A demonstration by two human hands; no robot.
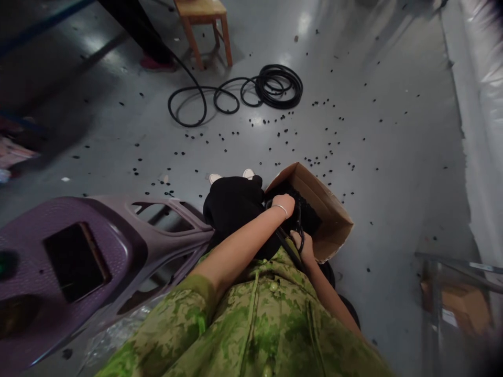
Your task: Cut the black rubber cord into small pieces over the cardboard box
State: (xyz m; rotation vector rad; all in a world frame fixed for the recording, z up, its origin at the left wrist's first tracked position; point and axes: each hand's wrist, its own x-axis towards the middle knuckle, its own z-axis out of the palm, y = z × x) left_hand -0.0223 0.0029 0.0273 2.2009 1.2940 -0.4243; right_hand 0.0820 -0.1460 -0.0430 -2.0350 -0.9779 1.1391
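My left hand (pixel 285 204), with a bracelet at the wrist, is closed at the near side of an open cardboard box (pixel 334 214). Its fingers are curled around what looks like black tubing (pixel 288 248), though the grip itself is partly hidden. Just to the right and nearer my body, my right hand (pixel 303 245) is closed with a loop of the same black tubing over its fingers. Dark contents (pixel 312 214) fill part of the box, too dim to make out singly. The tubing runs back across my lap.
A coil of black hose (pixel 279 86) lies on the floor, trailing toward a person's leg (pixel 137 26) and a wooden stool (pixel 204 13). Small black pieces are scattered around. A purple plastic stool (pixel 126 230) bearing a phone (pixel 76 262) stands left; a metal rack (pixel 456 262) is right.
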